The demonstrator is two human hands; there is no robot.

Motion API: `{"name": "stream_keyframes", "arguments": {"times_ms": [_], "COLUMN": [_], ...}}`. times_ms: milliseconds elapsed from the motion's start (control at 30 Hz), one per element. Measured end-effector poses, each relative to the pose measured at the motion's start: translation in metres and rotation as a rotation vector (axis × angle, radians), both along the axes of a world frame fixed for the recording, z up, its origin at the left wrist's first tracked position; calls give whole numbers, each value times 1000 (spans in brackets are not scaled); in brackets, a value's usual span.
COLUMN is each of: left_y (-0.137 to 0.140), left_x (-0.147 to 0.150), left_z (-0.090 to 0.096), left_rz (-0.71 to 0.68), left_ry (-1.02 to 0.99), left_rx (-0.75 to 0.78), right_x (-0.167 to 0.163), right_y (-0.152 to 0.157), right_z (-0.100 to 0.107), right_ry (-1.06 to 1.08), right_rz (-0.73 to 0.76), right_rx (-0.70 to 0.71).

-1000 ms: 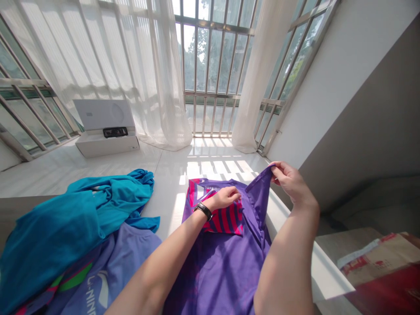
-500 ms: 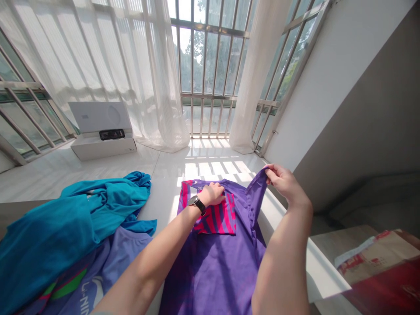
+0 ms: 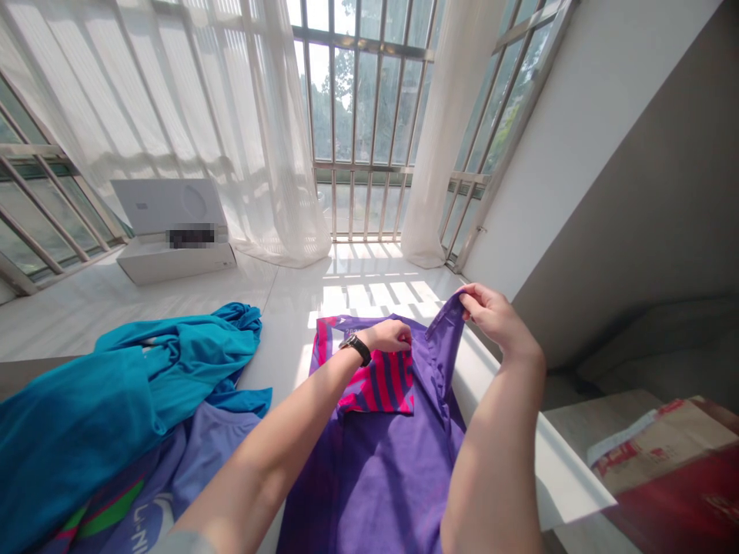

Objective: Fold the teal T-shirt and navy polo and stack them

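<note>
A purple shirt (image 3: 392, 477) is spread in front of me, with a sleeve striped pink and purple (image 3: 392, 385) folded inward over its upper body. My left hand (image 3: 389, 336), wearing a black-strapped watch, rests on the fold; its fingers are bent down and pressed together on the fabric near the stripes' right edge. The fingertips are partly hidden. At the right, my right hand (image 3: 485, 308) pinches the other sleeve (image 3: 444, 335) by its edge, between thumb and fingers, and holds it lifted off the surface.
A heap of teal clothing (image 3: 127, 377) and a lilac shirt (image 3: 202, 438) lie to the left. Behind them stands an opened white box (image 3: 178, 261) with a blurred dark object in it. White curtains (image 3: 271, 154) hang at the barred window. Below the ledge's right edge sits a red-and-brown bag (image 3: 675, 469).
My left hand has slid right across the striped fold, its fingers now bent more downward. My right hand still holds the sleeve, barely shifted. The whole view has moved slightly.
</note>
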State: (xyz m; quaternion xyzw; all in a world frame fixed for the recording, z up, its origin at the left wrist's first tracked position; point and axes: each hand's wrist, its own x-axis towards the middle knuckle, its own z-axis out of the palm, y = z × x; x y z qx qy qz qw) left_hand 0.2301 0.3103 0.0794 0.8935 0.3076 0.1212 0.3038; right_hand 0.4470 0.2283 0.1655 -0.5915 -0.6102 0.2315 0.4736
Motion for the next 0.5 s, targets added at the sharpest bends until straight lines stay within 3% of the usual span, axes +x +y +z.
{"name": "stream_keyframes", "arguments": {"times_ms": [133,300,500], "left_y": [-3,-16,-36], "left_x": [4,3,-5], "left_z": [-5,-12,26], "left_rz": [-42,121,214], "left_ry": [-124,-121,-254], "left_rx": [-34,34,-40], "right_x": [-3,-8,-19], "right_y": [0,-1,-5], "right_z": [3,6,14], "right_ry": [3,13,4], "right_rz": [6,60,178], "right_rx": [0,-16,-46]}}
